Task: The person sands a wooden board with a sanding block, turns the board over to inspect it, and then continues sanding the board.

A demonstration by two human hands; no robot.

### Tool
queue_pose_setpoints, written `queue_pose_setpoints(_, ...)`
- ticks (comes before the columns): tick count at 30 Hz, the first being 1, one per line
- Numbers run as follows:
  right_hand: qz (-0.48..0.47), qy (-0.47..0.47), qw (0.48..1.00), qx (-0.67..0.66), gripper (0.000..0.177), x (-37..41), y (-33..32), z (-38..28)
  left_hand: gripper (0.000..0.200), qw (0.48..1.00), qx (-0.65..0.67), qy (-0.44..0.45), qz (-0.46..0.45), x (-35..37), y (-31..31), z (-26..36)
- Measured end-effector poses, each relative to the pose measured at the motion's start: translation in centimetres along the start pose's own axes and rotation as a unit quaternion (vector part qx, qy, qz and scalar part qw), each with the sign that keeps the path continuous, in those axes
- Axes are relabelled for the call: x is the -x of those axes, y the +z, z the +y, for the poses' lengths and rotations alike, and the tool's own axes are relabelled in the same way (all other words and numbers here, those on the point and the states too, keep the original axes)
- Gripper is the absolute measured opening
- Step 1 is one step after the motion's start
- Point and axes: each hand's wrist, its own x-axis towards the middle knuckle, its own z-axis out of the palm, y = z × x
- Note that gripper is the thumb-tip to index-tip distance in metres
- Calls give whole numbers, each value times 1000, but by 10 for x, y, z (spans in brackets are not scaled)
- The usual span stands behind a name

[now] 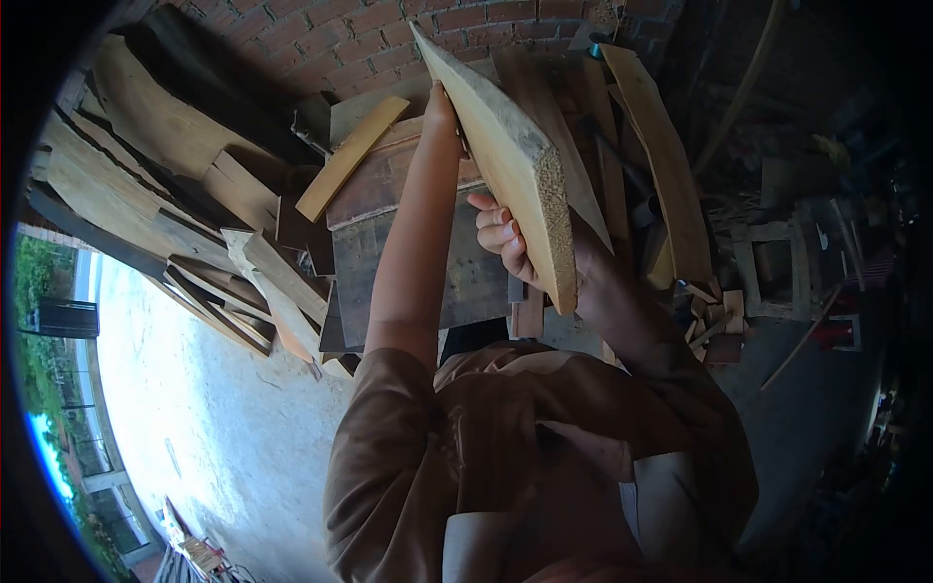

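A thick wooden board (505,165) with a pale face and a rough sawn end is lifted in front of my chest, tilted, its narrow tip pointing away. My right hand (507,240) grips its near end, fingers curled round the lower edge onto the pale face and the wrist passing behind the board. Farther along, my left hand (443,105) is at the board's left edge with the arm stretched out; most of its fingers are hidden. Beneath the board is a dark worktable (389,262) with a short plank (352,157) lying on it.
Large curved slabs (146,117) and offcuts lean at the left. More planks (666,175) stand at the right, above a heap of small wood blocks (717,321). A brick wall (340,39) closes off the back. Concrete floor (224,428) lies at the left.
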Motion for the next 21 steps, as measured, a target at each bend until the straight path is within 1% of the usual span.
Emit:
queue_pose_setpoints(1, -4, 1, 1000, 3, 41, 1, 1, 0, 68, 1000, -7, -21, 13, -4, -1, -1)
queue_pose_setpoints(2, -7, 2, 1000, 6, 42, 2, 2, 0, 68, 1000, -6, -20, 13, -5, -3, -8)
queue_pose_setpoints(4, -9, 6, 1000, 7, 43, 4, 0, 0, 66, 984, 160, -1, -73, -6, -13, -32)
queue_pose_setpoints(5, -11, 8, 1000, 7, 43, 6, -3, 0, 66, 984, 162, 2, -74, -11, -17, -47)
queue_pose_setpoints(6, -12, 9, 1000, 10, 43, 9, -6, 0, 62, 951, 294, -69, -71, -20, -21, -66)
queue_pose_setpoints(7, 14, 13, 1000, 8, 45, 13, -11, 1, 58, 894, 421, -139, -66, -26, -24, -82)
queue_pose_setpoints(8, 39, 18, 999, 6, 47, 17, -16, -1, 58, 893, 423, -136, -67, -28, -21, -96)
queue_pose_setpoints(9, 38, 20, 999, 8, 47, 21, -19, -5, 55, 912, 390, -47, -114, -29, -16, -109)
queue_pose_setpoints(10, 31, 47, 992, 114, 51, 27, -21, -9, 51, 921, 353, 42, -159, -23, -13, -111)
queue_pose_setpoints(11, 23, 71, 973, 218, 56, 34, -25, -13, 51, 933, 346, -21, -96, -23, -10, -105)
queue_pose_setpoints(12, 26, 71, 973, 217, 56, 41, -40, -19, 51, 933, 347, -24, -95, -17, -9, -104)
queue_pose_setpoints(13, 143, 26, 926, 349, 64, 46, -61, -28, 51, 937, 337, -23, -89, -11, -9, -102)
queue_pose_setpoints(14, 252, -21, 844, 473, 73, 49, -70, -35, 51, 941, 326, -19, -85, -7, -8, -95)
queue_pose_setpoints(15, 312, -28, 818, 482, 86, 58, -29, -33, 51, 946, 314, -15, -81, -4, -7, -88)
queue_pose_setpoints(16, 313, -27, 816, 485, 86, 65, -19, -39, 51, 950, 303, -12, -76, -2, -8, -84)
queue_pose_setpoints(18, 262, -117, 845, 452, 79, 77, -8, -53, 52, 958, 281, -7, -62, 4, -12, -81)
queue_pose_setpoints(19, 261, -115, 845, 452, 79, 76, 2, -51, 53, 962, 268, -5, -54, 5, -15, -82)
queue_pose_setpoints(20, 214, -155, 848, 459, 75, 74, 13, -47, 55, 959, 278, 34, -43, -19, -23, -97)
queue_pose_setpoints(21, 165, -196, 848, 465, 72, 72, 19, -45, 57, 977, 210, 41, 6, -38, -33, -106)
